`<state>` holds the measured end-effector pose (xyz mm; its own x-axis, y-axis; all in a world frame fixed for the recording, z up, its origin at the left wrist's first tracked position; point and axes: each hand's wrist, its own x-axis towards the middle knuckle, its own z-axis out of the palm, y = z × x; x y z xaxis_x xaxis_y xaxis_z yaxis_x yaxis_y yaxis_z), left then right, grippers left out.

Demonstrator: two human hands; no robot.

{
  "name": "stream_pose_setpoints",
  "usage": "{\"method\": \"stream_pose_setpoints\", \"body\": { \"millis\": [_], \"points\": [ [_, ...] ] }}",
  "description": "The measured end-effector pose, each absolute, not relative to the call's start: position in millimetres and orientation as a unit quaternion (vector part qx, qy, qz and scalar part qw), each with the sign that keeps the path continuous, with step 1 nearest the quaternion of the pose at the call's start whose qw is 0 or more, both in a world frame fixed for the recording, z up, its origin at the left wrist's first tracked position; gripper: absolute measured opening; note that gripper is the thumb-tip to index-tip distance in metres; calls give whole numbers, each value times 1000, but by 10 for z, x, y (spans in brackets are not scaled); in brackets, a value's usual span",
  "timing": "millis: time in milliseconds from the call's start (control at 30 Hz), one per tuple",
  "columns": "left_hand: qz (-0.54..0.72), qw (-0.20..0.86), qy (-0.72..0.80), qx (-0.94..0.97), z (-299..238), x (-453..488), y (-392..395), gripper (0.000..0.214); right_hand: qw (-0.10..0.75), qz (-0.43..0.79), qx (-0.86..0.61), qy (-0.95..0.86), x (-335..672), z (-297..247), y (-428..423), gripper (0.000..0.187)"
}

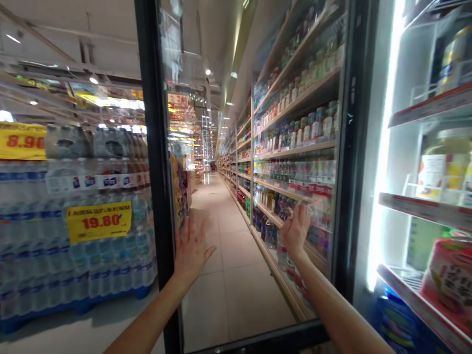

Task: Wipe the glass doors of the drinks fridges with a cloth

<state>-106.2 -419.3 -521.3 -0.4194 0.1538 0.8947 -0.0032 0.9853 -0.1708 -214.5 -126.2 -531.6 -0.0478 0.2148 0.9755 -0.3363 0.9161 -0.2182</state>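
A glass door (228, 295) with a black frame stands in front of me, angled out from a lit drinks cooler. My left hand (191, 250) is raised at the door's left side, fingers spread and palm toward the glass; nothing is in it. Farther right, my right hand (296, 228) is up against the pane, its fingers stretched upward and slightly blurred. Small pale patches show around those fingertips; whether they are a thing or a reflection I cannot make out. Shelves of bottles and cans (295, 169) appear in the glass behind the right hand.
Open to the right, the cooler has shelves (424, 209) with bottles and a pink package (448, 285). Stacked bottled water (73, 236) stands on a blue pallet (83, 306) at left, with yellow price signs (99, 221). A tiled aisle floor (208, 206) shows in the glass.
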Motion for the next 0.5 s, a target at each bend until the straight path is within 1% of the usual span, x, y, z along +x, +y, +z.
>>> {"method": "stream_pose_setpoints", "body": {
  "millis": [67, 133, 200, 267, 400, 433, 500],
  "points": [
    [72, 541, -837, -50, -5214, -1067, -4202, 79, 672, 145, 155, -709, -2055, -5335, -1583, 58],
    [73, 542, -835, -54, -5207, -1059, -4206, 78, 637, 78, 279, -715, -1973, -5372, -1825, 58],
    [75, 540, -837, -53, -5199, -1047, -4205, 78, 616, 41, 328, -715, -1953, -5411, -1812, 57],
    [79, 538, -837, -52, -5198, -1040, -4205, 78, 631, 55, 277, -722, -2013, -5427, -1542, 57],
    [80, 540, -836, -52, -5231, -1054, -4226, 77, 680, 174, 56, -710, -2195, -5335, -980, 59],
    [76, 543, -835, -50, -5240, -1060, -4226, 77, 684, 190, 34, -704, -2207, -5303, -977, 59],
    [70, 551, -830, -51, -5241, -1070, -4196, 76, 681, 180, 71, -707, -2172, -5262, -1167, 57]
  ]
}}
